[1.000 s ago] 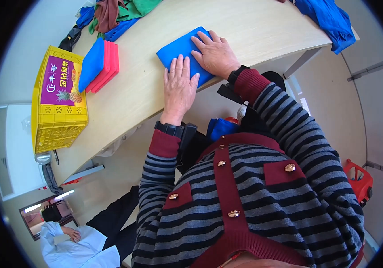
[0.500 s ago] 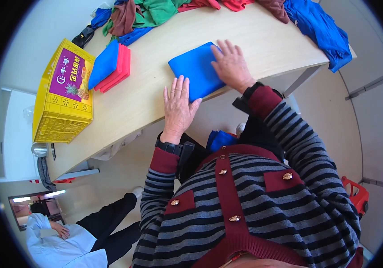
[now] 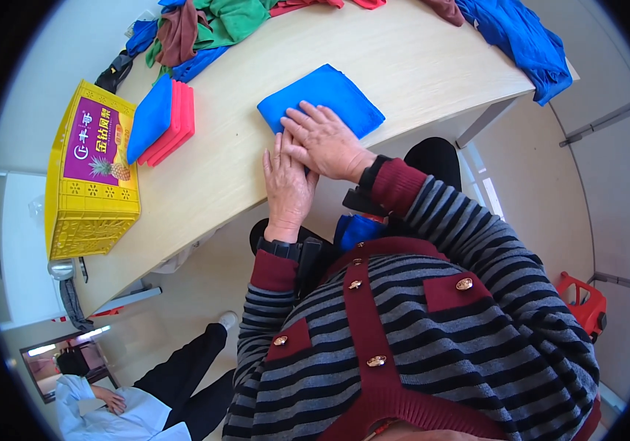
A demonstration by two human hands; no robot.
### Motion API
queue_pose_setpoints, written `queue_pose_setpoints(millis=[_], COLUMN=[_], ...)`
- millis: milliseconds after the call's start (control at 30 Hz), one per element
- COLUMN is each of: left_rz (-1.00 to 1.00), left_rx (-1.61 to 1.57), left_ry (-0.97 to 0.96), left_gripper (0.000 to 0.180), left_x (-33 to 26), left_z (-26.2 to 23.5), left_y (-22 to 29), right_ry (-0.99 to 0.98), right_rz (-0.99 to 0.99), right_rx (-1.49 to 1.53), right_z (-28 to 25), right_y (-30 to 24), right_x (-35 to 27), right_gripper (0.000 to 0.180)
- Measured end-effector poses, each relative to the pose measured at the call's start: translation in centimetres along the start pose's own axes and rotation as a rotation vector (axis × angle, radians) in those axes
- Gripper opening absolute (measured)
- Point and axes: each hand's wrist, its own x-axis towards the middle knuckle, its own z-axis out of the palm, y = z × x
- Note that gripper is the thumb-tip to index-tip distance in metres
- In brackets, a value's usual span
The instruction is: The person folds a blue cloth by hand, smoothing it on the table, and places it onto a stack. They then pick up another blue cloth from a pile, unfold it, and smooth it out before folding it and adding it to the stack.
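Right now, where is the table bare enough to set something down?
Bare wood lies between the folded blue cloth and the blue garment at the right end, and between the red-and-blue stack and that cloth. The far edge is crowded with a clothes heap.

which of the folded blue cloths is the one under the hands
The folded blue cloth at the table's near edge, under the right hand. The other blue one tops the pink stack beside the yellow crate.

Bare bench (image 3: 418,66) lies open beyond the blue cloth (image 3: 322,99); folded stack (image 3: 164,121) and yellow crate (image 3: 91,176) block the left, loose clothes (image 3: 212,26) the far edge.
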Motion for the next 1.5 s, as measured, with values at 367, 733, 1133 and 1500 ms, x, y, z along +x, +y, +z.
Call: queue_pose_setpoints(millis=[367,733,1133,1500], left_rz=[-0.001,0.013,0.17,0.214], left_rx=[0.096,0.003,0.063,-0.121], left_ry=[-0.024,0.026,0.156,0.21], left_gripper=[0.072,0.073,0.051,0.039], left_x=[-0.5,-1.4,-1.6,-1.0], left_z=[-0.2,-1.3,-1.9,-0.7], left_y=[0.5,0.4,2.3,5.6], right_ry=[-0.09,0.075,-0.164,-0.075], right_rz=[0.166,0.18,0.086,0.095], right_rx=[-0.3,-0.403,-0.088,-0.068], right_z=[-2.4,-6.7,-6.5,-2.5], right_y=[4.7,6.4,4.4,3.6], right_x=[-0.4,-1.4,1.2,1.3], right_gripper=[0.059,0.05,0.037,0.051])
